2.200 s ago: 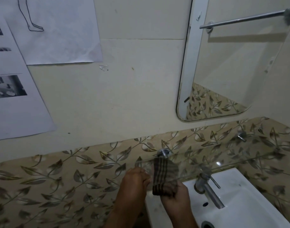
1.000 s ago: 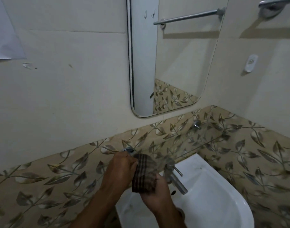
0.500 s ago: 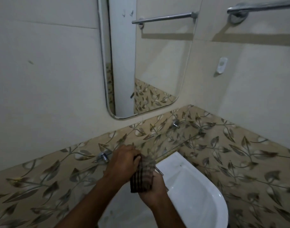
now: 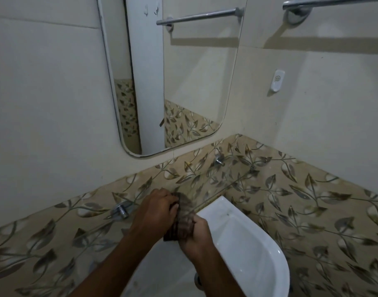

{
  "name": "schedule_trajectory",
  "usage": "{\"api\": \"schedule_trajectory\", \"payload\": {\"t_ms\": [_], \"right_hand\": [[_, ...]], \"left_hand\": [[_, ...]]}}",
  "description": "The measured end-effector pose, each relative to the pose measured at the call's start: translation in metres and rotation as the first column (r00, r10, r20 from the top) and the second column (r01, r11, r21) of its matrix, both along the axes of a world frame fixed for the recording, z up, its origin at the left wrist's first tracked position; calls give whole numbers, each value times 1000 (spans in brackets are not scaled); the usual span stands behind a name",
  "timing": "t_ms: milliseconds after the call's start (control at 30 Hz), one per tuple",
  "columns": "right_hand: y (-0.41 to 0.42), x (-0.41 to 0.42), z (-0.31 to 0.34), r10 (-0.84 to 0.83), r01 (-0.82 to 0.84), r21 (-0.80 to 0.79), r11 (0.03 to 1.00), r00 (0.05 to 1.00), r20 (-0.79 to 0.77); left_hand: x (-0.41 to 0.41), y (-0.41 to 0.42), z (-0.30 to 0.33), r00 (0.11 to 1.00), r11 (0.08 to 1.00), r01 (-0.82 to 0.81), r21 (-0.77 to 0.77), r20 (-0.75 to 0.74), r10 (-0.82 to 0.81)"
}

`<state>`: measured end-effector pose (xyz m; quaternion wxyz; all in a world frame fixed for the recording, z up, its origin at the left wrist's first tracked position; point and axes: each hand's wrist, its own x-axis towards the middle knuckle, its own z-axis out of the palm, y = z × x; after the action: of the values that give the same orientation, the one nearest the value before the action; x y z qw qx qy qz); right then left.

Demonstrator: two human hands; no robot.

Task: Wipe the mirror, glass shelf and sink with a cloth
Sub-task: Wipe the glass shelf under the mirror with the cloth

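A dark checked cloth (image 4: 182,219) is folded over the front edge of the clear glass shelf (image 4: 224,179). My left hand (image 4: 158,207) presses the cloth from above. From below, my right hand (image 4: 195,234) grips its lower part. The shelf runs along the leaf-patterned tiles on two chrome brackets. Under it sits the white sink (image 4: 243,239), its tap hidden behind my hands. The rounded mirror (image 4: 175,78) hangs on the wall above.
A chrome shelf bracket (image 4: 121,210) sticks out left of my hands, another bracket (image 4: 219,160) near the corner. A towel rail (image 4: 325,2) and a small white wall hook (image 4: 277,80) are on the right wall.
My view has swung left to right, so the mirror and corner are now central. Both hands have stayed on the cloth and slid with it along the shelf's edge toward the right.
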<state>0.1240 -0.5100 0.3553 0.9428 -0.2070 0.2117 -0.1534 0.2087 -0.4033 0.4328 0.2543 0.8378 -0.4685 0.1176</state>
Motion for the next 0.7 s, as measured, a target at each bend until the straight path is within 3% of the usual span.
{"api": "schedule_trajectory", "payload": {"t_ms": [167, 233, 300, 400, 567, 700], "right_hand": [[-13, -35, 13, -42, 47, 29, 998, 989, -141], [-34, -38, 30, -113, 117, 133, 984, 993, -38], [-47, -26, 38, -219, 224, 161, 961, 974, -51], [-37, -7, 55, -159, 154, 157, 975, 987, 15], [-16, -13, 33, -44, 48, 47, 998, 996, -77], [-46, -39, 27, -193, 194, 83, 978, 981, -21]], "left_hand": [[8, 1, -2, 1000, 1000, 25, -3, 8, -25], [12, 1, -2, 1000, 1000, 2, 2, 22, -2], [12, 0, -2, 999, 1000, -19, 5, 26, 19], [8, -6, 1, 1000, 1000, -5, -10, 19, 5], [15, -27, -2, 1000, 1000, 1, -21, 29, 0], [19, -35, -4, 998, 1000, 10, -24, 60, -9]]}}
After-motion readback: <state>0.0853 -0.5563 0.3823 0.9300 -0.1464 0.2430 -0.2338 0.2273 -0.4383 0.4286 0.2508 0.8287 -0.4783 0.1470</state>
